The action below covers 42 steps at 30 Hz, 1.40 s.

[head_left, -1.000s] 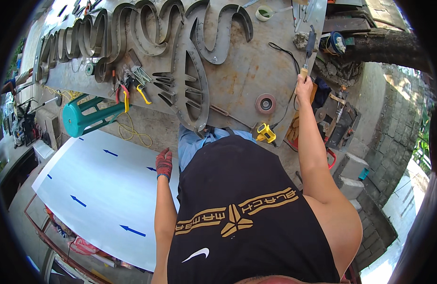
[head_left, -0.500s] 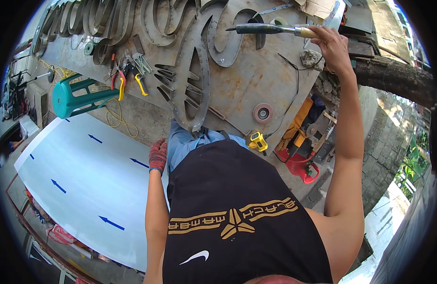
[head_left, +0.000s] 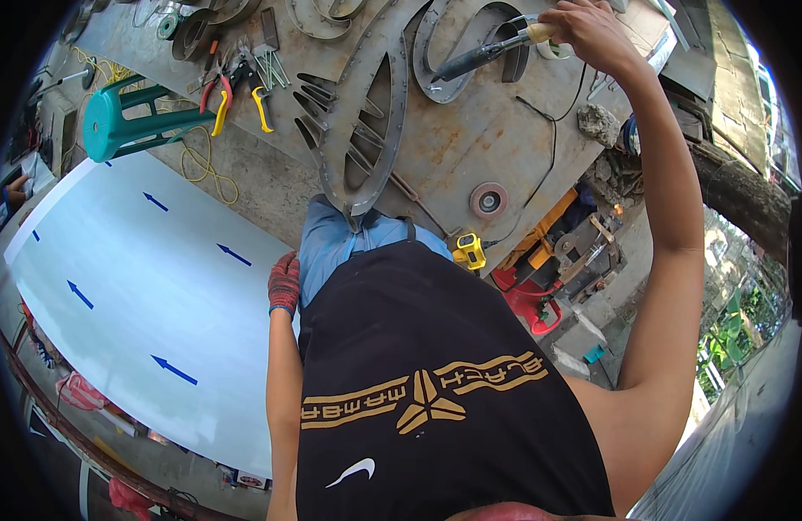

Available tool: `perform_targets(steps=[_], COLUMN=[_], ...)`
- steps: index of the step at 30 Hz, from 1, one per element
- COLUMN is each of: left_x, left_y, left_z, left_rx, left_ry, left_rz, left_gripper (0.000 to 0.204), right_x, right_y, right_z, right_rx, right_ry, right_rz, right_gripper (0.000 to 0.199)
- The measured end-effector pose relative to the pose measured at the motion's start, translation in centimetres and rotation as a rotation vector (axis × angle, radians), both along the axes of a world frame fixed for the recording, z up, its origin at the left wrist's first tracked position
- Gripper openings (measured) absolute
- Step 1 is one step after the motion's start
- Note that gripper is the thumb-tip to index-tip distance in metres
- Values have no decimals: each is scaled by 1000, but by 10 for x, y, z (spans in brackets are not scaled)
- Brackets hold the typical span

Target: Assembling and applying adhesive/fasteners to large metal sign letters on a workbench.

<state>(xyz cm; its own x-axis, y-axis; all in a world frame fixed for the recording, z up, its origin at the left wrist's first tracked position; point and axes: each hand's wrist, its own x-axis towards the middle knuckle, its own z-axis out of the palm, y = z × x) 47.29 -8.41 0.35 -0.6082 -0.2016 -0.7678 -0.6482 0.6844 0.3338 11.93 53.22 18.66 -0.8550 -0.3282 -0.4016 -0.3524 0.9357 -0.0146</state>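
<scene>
The right hand was at the top right of the frame, arm stretched up, fingers wrapped tight round the pale handle of a dark long-bladed tool; the tool lay nearly level, tip pointing left over a curved metal cut-out on the rusty steel sheet; a second ago that hand was lower and further right, tool upright by the sheet's edge, then half a second ago raised with the tool already level; so the tool had been swung up and brought over the cut-outs, which looked like work on that piece getting underway, though whether the tip touched metal I couldn't tell. The left hand, in a red knit glove, hung at centre left by the hip, just at the edge of the white sheet with blue arrows; fingers curled loosely, holding nothing as far as I could see; it had barely shifted. Pliers with red and yellow grips and a teal stool sat upper left; a grinding disc and a yellow tape measure lay near centre.
</scene>
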Motion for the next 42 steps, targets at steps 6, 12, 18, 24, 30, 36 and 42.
perform_targets(steps=[6, 12, 18, 24, 30, 36, 42], left_x=[4, -10, -4, -6, -4, -2, 1], left_y=[1, 11, 11, 14, 14, 20, 20], left_z=[-2, -1, 3, 8, 7, 10, 8], left_rx=[13, 12, 0, 11, 23, 6, -3], left_ry=[17, 36, 44, 4, 31, 11, -8], left_rz=[45, 2, 11, 29, 29, 28, 42], left_gripper=[35, 35, 35, 35, 35, 34, 33], right_x=[-3, 6, 17, 32, 31, 26, 23], right_y=[-19, -19, -3, 6, 2, -24, -29], right_z=[-6, -9, -49, -56, -52, -25, -18], right_rx=[44, 46, 54, 35, 54, 57, 6], right_ry=[-34, -1, 165, 207, 220, 107, 98], right_rz=[12, 45, 132, 138, 153, 95, 84], right_gripper=[27, 30, 35, 32, 31, 29, 24])
